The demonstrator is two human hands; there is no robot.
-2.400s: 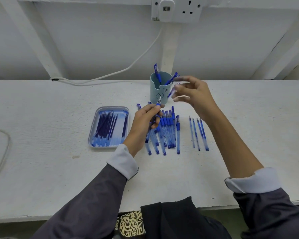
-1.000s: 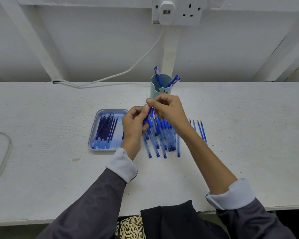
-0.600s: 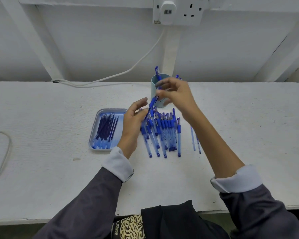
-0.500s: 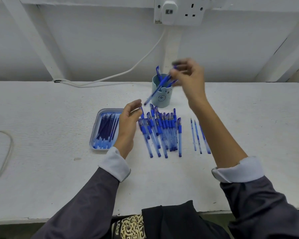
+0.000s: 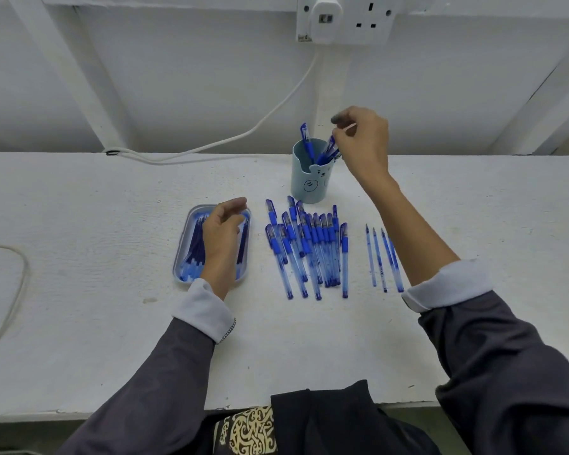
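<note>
While the right hand (image 5: 362, 139) pinches a pen (image 5: 328, 148) standing in the cup (image 5: 309, 188), left hand (image 5: 222, 231) slack and empty over the tray (image 5: 179, 262), a careless release may tip the cup onto loose pens (image 5: 312, 251).

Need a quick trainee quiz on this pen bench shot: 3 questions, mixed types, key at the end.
1. Which hand reaches the pens standing in the cup?
2. True or false: the cup lies tipped on its side.
3. The left hand is: A over the tray; B on the pen pile; C at the wall socket.

Key
1. The right hand.
2. False: it stands upright.
3. A.
</note>
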